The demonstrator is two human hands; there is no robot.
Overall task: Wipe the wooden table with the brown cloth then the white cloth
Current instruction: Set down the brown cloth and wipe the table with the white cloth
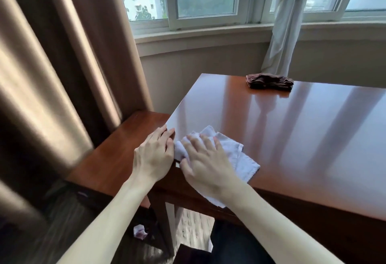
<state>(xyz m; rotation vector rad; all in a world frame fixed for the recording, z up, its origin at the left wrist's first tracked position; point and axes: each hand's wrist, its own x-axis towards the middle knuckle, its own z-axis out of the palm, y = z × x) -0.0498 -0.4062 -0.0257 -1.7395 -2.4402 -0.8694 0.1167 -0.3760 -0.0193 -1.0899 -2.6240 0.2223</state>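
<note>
The glossy wooden table [302, 130] fills the right half of the view. A white cloth [240, 155] lies crumpled at its near left corner, partly hanging over the front edge. My right hand [205, 165] presses flat on the white cloth with fingers spread. My left hand [155, 155] rests on the table's left edge beside the cloth, fingers straight. The brown cloth [269, 82] lies bunched at the far edge of the table, apart from both hands.
A lower wooden side surface [117, 159] adjoins the table's left. Heavy brown curtains [52, 54] hang at left. A tied white curtain [286, 25] hangs before the window behind the table. A crumpled scrap [140, 231] lies on the floor.
</note>
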